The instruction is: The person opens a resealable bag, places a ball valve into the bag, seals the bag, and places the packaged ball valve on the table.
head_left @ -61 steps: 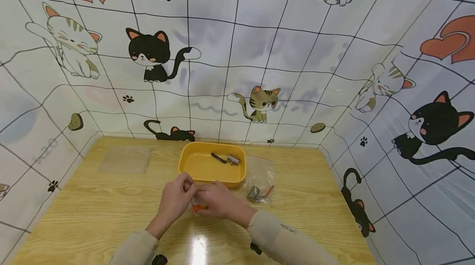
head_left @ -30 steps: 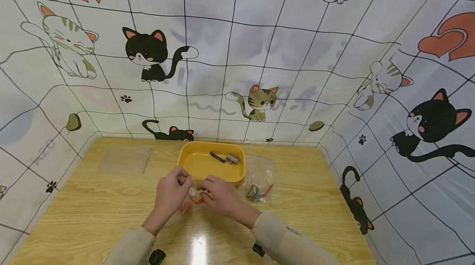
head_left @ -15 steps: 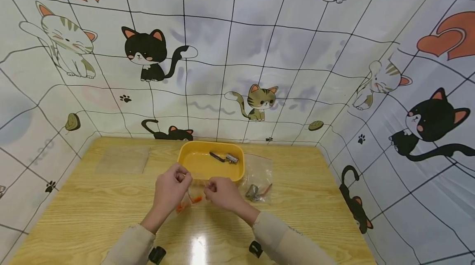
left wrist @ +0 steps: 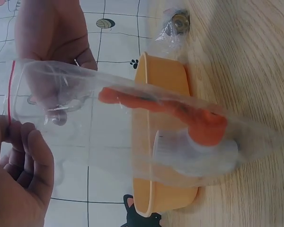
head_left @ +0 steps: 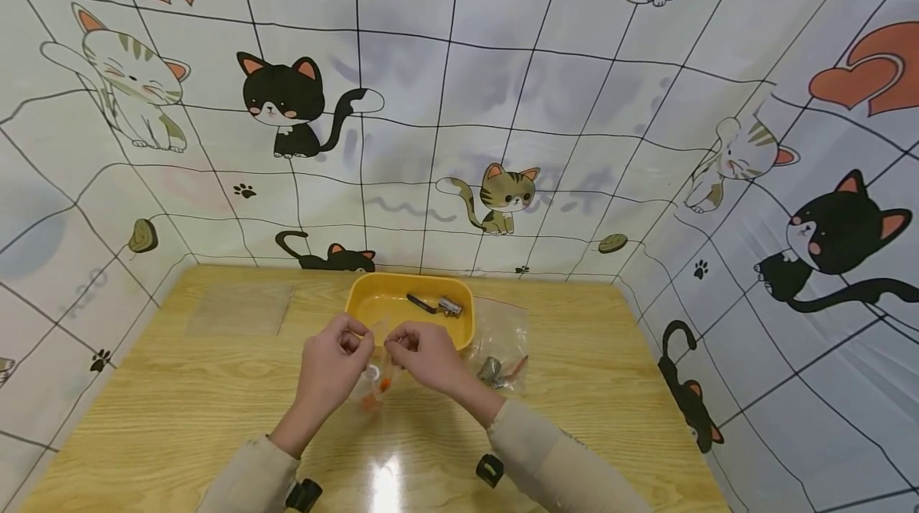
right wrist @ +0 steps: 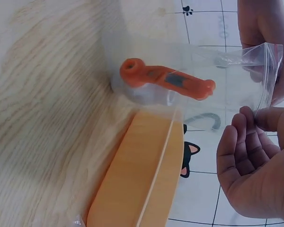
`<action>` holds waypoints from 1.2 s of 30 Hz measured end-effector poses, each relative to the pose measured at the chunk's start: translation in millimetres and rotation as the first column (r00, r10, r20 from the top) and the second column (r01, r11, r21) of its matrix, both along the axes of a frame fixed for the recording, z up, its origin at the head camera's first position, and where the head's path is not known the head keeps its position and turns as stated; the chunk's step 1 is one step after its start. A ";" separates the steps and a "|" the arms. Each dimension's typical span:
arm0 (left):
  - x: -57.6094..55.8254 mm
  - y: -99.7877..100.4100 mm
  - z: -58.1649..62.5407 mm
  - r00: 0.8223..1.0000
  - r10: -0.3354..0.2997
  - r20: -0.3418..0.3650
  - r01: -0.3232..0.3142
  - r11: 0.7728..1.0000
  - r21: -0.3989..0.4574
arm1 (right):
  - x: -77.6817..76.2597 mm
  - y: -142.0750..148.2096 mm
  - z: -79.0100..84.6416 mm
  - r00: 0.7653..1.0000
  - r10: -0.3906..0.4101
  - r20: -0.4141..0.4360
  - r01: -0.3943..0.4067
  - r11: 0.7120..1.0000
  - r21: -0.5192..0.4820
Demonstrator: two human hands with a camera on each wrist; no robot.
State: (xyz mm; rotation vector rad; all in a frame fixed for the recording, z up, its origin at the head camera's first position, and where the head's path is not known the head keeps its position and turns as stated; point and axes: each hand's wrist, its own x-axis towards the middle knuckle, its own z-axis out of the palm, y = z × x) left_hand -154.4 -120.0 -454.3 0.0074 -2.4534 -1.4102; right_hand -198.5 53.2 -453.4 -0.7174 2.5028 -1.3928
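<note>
Both hands hold a clear zip bag (left wrist: 109,146) upright by its red-striped mouth, in front of the yellow tray (head_left: 359,318). My left hand (head_left: 333,357) pinches one side of the mouth between thumb and finger. Opposite it, my right hand (head_left: 427,357) pinches the other side, its remaining fingers curled. Low inside the bag are an orange lever-shaped handle (right wrist: 168,81) with a round, holed end and a whitish, rounded part (left wrist: 194,156) beside it. In the left wrist view the bag hangs across the tray's side.
In the tray lies a metal fitting (head_left: 450,307) next to a dark lever (head_left: 422,303). A second clear zip bag (head_left: 502,325) right of the tray holds a metal fitting (head_left: 491,372) and a reddish strip. A flat clear sheet (head_left: 240,309) lies at the back left of the wooden table (head_left: 201,393).
The right hand let its fingers spread, moved right from the bag, then came back up to pinch its mouth. The bag now hangs upright between both hands, its orange handle lower in it.
</note>
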 end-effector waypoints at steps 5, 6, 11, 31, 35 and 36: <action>-0.5 -1.0 -2.3 0.995 -0.097 0.023 0.096 0.995 0.038 | -3.1 1.4 1.6 0.998 -0.009 -0.061 0.010 1.000 0.019; -0.9 -1.8 -3.0 0.993 -0.112 0.026 0.110 0.993 0.049 | -3.9 1.7 1.4 0.997 -0.009 -0.072 0.011 1.000 0.021; -6.4 -6.9 -7.3 0.993 -0.116 0.003 0.115 0.990 0.079 | -8.5 4.0 1.6 0.995 -0.001 -0.101 0.003 1.000 0.016; -18.2 -14.9 -25.1 0.979 -0.202 -0.032 0.203 0.979 0.036 | -19.5 14.6 8.2 0.991 0.042 -0.123 -0.031 0.995 0.094; -16.6 -12.5 -25.7 0.979 -0.186 -0.082 0.190 0.981 0.034 | -19.2 16.4 9.1 0.988 0.056 -0.143 -0.043 0.994 0.096; -15.9 -11.5 -25.5 0.978 -0.185 -0.097 0.189 0.981 0.033 | -18.8 16.6 9.1 0.987 0.060 -0.148 -0.046 0.994 0.095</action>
